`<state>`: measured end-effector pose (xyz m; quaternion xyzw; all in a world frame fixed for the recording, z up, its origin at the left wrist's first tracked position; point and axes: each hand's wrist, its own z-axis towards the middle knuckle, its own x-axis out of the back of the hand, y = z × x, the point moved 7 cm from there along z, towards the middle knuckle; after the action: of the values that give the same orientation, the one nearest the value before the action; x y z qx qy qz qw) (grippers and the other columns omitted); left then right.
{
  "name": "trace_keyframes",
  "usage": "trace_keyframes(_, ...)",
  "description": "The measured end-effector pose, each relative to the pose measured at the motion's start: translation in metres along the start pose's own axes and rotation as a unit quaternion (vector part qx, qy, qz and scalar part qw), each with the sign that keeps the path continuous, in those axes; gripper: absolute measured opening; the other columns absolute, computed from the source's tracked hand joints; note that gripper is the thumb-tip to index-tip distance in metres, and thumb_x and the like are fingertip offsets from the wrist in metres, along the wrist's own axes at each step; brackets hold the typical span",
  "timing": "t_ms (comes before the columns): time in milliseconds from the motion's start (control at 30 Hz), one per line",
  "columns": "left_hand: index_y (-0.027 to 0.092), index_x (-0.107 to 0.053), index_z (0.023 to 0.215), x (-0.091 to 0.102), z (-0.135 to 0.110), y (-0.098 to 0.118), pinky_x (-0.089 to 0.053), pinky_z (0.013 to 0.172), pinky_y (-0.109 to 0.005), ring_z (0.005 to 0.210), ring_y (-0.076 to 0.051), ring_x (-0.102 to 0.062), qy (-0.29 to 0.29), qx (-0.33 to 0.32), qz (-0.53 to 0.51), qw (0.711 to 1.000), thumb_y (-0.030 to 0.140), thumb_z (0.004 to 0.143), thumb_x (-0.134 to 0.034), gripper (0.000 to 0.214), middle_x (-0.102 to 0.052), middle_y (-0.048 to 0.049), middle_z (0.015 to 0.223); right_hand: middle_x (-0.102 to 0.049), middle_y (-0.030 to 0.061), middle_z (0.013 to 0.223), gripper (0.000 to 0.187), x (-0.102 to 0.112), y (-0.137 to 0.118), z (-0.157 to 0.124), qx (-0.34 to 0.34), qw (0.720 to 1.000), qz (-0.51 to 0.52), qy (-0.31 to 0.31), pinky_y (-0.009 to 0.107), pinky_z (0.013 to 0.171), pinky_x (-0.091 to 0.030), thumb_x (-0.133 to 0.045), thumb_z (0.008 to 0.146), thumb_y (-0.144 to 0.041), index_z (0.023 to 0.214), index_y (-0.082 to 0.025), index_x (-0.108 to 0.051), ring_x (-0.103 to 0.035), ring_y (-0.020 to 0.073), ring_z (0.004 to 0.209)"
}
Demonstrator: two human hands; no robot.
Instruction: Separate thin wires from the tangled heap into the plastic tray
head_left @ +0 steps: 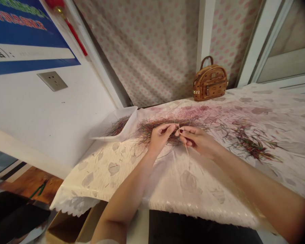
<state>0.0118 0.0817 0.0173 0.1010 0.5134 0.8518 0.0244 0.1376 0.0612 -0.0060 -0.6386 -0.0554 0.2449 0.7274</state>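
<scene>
A loose, nest-like mass of thin green, red and brown strands (165,128) lies on the patterned tablecloth (188,189) under my hands. My left hand (160,137) has its fingers closed at the edge of the mass and appears to pinch some of the strands. My right hand (195,139) pinches a thin pale stick (185,147) between thumb and fingers, close to my left fingertips. A second heap of similar strands (251,144) lies to the right, with loose strands scattered around it.
A translucent plastic sheet (117,125) to the left partly covers more strands. A tan backpack-shaped handbag (209,79) stands at the back of the table. A white wall with a socket (52,81) rises at left. Green-handled pliers (38,188) lie on a lower wooden surface, above a cardboard box (66,225).
</scene>
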Motion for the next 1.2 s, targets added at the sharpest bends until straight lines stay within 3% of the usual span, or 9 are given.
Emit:
trace_keyframes(133, 0.018, -0.076, 0.088, -0.004, -0.002, -0.004, -0.049, 0.069, -0.027, 0.066, -0.011, -0.059, 0.006, 0.048, -0.072, 0.996, 0.042, 0.078, -0.073, 0.026, -0.069, -0.0025, 0.076, -0.055, -0.0012, 0.060, 0.029, -0.003, 0.004, 0.000, 0.002, 0.998, -0.068, 0.008, 0.026, 0.051, -0.032, -0.065, 0.082, -0.046, 0.078, -0.018, -0.062, -0.043, 0.0096, 0.052)
trace_keyframes(400, 0.017, -0.072, 0.082, 0.007, -0.001, -0.015, -0.035, 0.051, -0.020, 0.054, -0.005, -0.044, 0.042, 0.105, -0.114, 0.987, 0.038, 0.074, -0.075, 0.022, -0.066, -0.0004, 0.076, -0.055, -0.0020, 0.059, 0.029, -0.004, 0.014, 0.003, -0.003, 0.995, -0.097, -0.011, 0.025, 0.049, -0.032, -0.063, 0.082, -0.047, 0.080, -0.018, -0.064, -0.043, 0.0088, 0.049)
trace_keyframes(667, 0.017, -0.063, 0.082, -0.001, -0.004, -0.017, -0.043, 0.056, -0.019, 0.059, -0.005, -0.050, 0.023, 0.131, -0.236, 0.963, 0.033, 0.078, -0.073, 0.020, -0.071, -0.0021, 0.088, -0.057, -0.0018, 0.059, 0.028, -0.004, 0.011, 0.001, -0.003, 0.998, -0.067, 0.004, 0.024, 0.049, -0.033, -0.065, 0.080, -0.046, 0.079, -0.018, -0.063, -0.045, 0.0089, 0.049)
trace_keyframes(967, 0.017, -0.060, 0.083, -0.001, -0.004, -0.018, -0.048, 0.068, -0.022, 0.069, -0.008, -0.060, 0.006, 0.137, -0.179, 0.974, 0.039, 0.078, -0.072, 0.026, -0.069, -0.0029, 0.087, -0.053, -0.0046, 0.050, 0.027, 0.008, 0.014, 0.004, 0.024, 0.992, -0.108, 0.057, 0.024, 0.043, -0.027, -0.063, 0.084, -0.045, 0.075, -0.020, -0.058, -0.040, 0.0080, 0.042)
trace_keyframes(1200, 0.017, -0.058, 0.082, 0.000, -0.005, -0.021, -0.049, 0.078, -0.023, 0.076, -0.009, -0.062, 0.015, 0.142, -0.194, 0.971, 0.035, 0.079, -0.071, 0.022, -0.063, 0.0004, 0.080, -0.059, -0.0019, 0.055, 0.028, 0.013, 0.014, 0.001, 0.036, 0.990, -0.100, 0.093, 0.025, 0.043, -0.030, -0.063, 0.084, -0.047, 0.077, -0.020, -0.061, -0.043, 0.0089, 0.041)
